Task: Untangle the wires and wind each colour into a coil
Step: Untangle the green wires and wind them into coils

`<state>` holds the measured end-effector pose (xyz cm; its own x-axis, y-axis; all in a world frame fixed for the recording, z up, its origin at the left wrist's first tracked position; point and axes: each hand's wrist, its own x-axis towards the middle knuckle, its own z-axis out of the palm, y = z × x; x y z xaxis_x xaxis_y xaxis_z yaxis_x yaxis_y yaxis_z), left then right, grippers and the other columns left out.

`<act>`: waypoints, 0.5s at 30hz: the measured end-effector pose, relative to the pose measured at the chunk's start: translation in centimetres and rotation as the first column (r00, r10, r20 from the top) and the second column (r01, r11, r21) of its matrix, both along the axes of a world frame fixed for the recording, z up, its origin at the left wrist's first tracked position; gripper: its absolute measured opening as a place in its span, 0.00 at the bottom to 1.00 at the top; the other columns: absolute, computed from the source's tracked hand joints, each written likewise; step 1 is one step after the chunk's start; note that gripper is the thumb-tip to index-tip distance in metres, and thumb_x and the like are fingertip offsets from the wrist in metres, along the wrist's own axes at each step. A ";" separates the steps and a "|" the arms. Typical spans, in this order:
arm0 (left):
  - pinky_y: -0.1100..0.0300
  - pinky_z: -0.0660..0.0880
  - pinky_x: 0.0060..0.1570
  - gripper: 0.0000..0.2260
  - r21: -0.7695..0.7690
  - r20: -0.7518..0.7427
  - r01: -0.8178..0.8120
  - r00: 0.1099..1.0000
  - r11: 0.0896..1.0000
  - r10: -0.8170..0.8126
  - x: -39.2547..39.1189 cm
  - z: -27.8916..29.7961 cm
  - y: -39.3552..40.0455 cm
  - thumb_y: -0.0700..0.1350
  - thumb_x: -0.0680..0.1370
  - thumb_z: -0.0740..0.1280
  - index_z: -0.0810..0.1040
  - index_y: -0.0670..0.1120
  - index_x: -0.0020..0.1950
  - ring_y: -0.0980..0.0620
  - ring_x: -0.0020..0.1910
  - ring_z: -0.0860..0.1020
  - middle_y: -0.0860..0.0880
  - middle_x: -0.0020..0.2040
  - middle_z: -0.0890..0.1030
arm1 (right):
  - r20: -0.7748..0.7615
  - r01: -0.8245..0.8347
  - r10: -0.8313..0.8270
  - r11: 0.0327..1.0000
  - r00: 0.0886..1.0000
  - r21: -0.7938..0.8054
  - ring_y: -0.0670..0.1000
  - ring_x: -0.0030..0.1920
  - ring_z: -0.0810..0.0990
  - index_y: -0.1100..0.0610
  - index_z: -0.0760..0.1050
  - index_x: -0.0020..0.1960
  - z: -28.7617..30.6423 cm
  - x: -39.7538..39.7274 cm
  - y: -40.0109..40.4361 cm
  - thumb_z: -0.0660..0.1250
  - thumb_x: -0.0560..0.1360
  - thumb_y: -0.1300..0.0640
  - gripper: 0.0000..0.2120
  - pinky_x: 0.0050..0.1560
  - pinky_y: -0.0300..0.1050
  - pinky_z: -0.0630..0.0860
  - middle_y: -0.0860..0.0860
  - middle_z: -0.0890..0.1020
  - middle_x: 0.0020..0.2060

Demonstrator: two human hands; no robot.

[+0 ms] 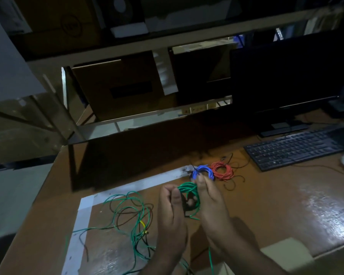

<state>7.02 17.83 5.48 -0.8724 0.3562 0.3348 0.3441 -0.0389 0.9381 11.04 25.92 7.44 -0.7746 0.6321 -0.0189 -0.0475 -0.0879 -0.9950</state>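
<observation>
At the left of the brown table (266,205), loose green wire (135,225) sprawls in wide loops, tangled with a thinner dark wire (118,217) and crossing strips of pale tape (83,221) stuck to the surface; a small yellow marker (143,224) sits on one green strand. Just right of this tangle, the left hand (172,213) is curled with its fingers closed on the near left side of a partly wound green coil (189,192), held up between both hands. The right hand (211,201) pinches the coil's right side, thumb and fingers closed around the bundled turns, and a short green tail pokes out below the coil. A green strand trails from under the hands toward the near edge. Beyond the hands, touching side by side on the table, lie a wound blue coil (203,170) and then a wound red coil (221,170), with thin black wire (231,184) straggling around them. Farther right are a black keyboard (294,149) and, behind it, a dark monitor (286,76)
</observation>
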 end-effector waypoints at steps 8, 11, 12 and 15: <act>0.62 0.70 0.33 0.14 0.028 0.046 0.006 0.999 1.000 -0.007 -0.1 -1.0 -0.9 0.59 0.83 0.56 0.72 0.52 0.47 0.56 0.33 0.71 0.54 0.34 0.74 | -0.005 0.058 -0.058 0.986 0.998 0.156 0.50 0.36 0.78 0.52 0.69 0.49 -1.2 0.6 0.4 0.61 0.84 0.52 0.06 0.37 0.46 0.76 0.49 0.77 0.36; 0.62 0.68 0.33 0.17 0.039 0.054 -0.032 0.998 0.999 0.030 -0.5 -1.0 -1.2 0.60 0.83 0.56 0.71 0.48 0.46 0.55 0.33 0.69 0.53 0.34 0.71 | -0.080 0.193 -0.180 0.792 0.980 0.579 0.48 0.47 0.79 0.50 0.72 0.50 -2.0 1.5 0.0 0.62 0.83 0.53 0.04 0.44 0.36 0.74 0.44 0.77 0.45; 0.61 0.68 0.34 0.17 0.038 0.049 -0.041 0.998 0.998 0.039 -0.6 -1.0 -1.3 0.59 0.83 0.56 0.71 0.47 0.46 0.55 0.33 0.69 0.53 0.34 0.71 | -0.119 0.242 -0.217 0.728 0.969 0.642 0.48 0.52 0.78 0.51 0.74 0.52 -1.8 1.9 -0.3 0.60 0.83 0.51 0.06 0.50 0.36 0.74 0.44 0.76 0.50; 0.58 0.71 0.35 0.14 0.044 0.069 -0.029 0.997 0.999 0.026 -0.5 -0.8 -1.5 0.58 0.84 0.56 0.72 0.50 0.46 0.54 0.35 0.71 0.53 0.36 0.72 | -0.176 0.293 -0.260 0.536 0.950 0.792 0.51 0.65 0.74 0.56 0.75 0.66 -2.4 2.5 -0.8 0.53 0.85 0.46 0.20 0.67 0.36 0.66 0.50 0.75 0.62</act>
